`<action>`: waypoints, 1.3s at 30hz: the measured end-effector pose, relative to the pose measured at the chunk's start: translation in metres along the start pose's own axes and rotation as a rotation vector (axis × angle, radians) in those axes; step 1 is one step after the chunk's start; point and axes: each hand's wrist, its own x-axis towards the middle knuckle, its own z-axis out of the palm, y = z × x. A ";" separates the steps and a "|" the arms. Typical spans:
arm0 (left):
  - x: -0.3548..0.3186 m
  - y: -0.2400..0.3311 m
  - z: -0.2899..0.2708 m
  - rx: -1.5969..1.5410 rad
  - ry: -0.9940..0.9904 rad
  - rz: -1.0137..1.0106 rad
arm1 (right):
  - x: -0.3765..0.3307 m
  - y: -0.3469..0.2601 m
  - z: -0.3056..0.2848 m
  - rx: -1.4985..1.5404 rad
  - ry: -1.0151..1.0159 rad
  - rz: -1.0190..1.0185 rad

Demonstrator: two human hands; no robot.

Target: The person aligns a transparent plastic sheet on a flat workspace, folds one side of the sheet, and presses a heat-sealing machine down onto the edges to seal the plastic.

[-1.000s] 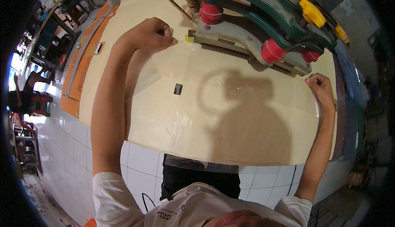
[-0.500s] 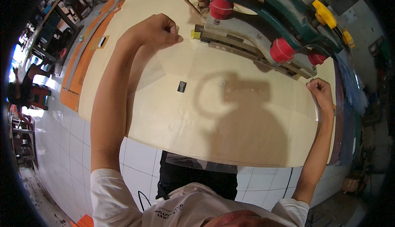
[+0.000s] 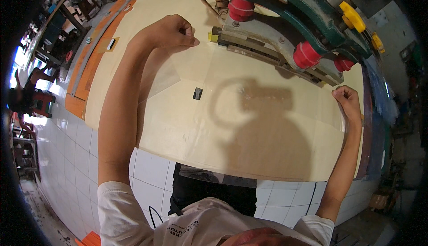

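Head view: clear sheet [image 3: 249, 112] spread flat on the cream table [image 3: 147, 32], under the green press [image 3: 285, 36]. Left hand [image 3: 171, 33] pinches its far-left edge; right hand [image 3: 347, 101], fisted, grips its right edge. Positioning appears underway; 2 red rollers [image 3: 240, 7] not yet engaged.

We see pale cream worktable [image 3: 249, 157], top smooth, front edge curved by lens, white tiled face [image 3: 151, 166] below it. Clear plastic sheet [image 3: 165, 74] lies flat on top, barely visible, edges catching light. Small dark rectangular slot [image 3: 197, 93] sits mid-table, just right of sheet corner. Green press machine [image 3: 285, 32] with red rollers stands on far side, its grey metal bar low over tabletop. Orange strip [image 3: 82, 85] borders table's left edge. We note shadow of head across table's right half.
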 end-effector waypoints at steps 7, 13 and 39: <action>0.000 0.001 0.000 0.016 0.015 -0.010 | 0.001 0.003 0.000 0.011 0.028 -0.053; 0.003 0.000 -0.001 -0.004 -0.003 -0.021 | 0.002 0.001 -0.001 -0.028 0.039 -0.045; -0.005 0.016 -0.006 0.113 0.058 0.045 | 0.006 0.007 -0.012 -0.080 0.063 -0.093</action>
